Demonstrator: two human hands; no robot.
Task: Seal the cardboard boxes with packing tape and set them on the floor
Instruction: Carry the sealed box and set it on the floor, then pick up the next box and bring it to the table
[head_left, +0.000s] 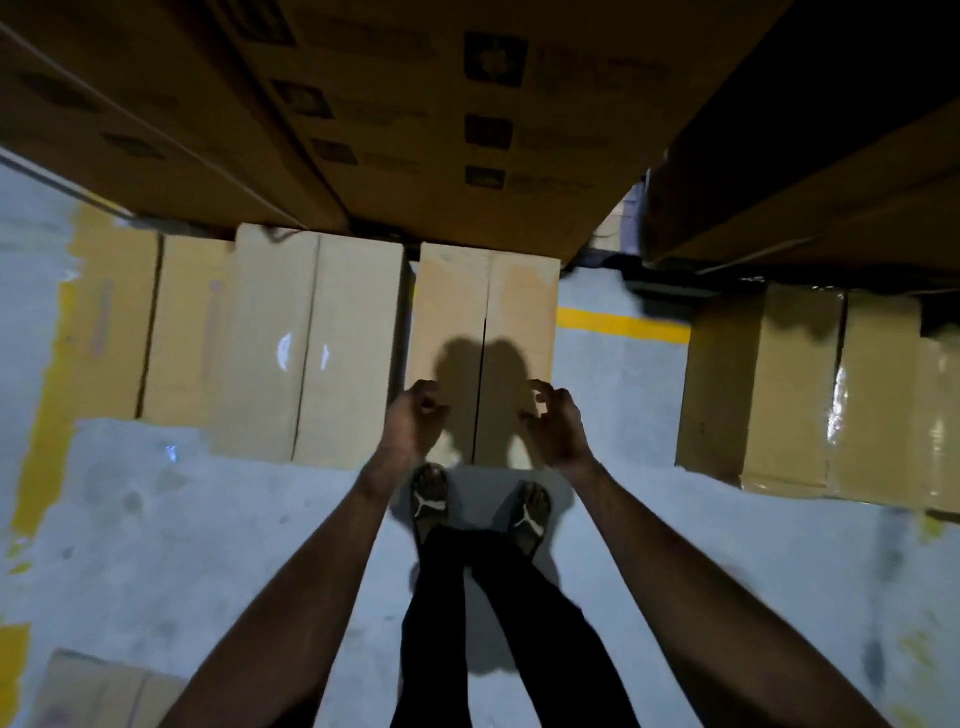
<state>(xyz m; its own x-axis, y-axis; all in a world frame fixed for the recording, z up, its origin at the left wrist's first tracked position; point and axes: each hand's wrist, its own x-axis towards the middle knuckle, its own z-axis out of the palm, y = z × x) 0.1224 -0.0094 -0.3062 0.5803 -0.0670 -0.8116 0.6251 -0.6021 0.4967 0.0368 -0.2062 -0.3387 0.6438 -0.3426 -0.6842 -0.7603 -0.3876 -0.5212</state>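
A cardboard box (483, 312) with a dark seam down its top stands on the grey floor right in front of my feet. My left hand (413, 421) hovers over the box's near left part, fingers loosely curled, holding nothing. My right hand (556, 423) hovers over the near right part, fingers spread and bent, also without anything in it. Both hands cast shadows on the box top. To its left stand two more boxes (311, 343) (150, 322) with glossy tape along their seams. No tape roll is in view.
Large printed cartons (415, 104) stacked high fill the top of the view. A taped box (810, 389) stands on the floor at right, another box (98, 691) at the bottom left corner. Yellow lines (623, 322) mark the floor. My sandalled feet (480, 506) stand near the middle box.
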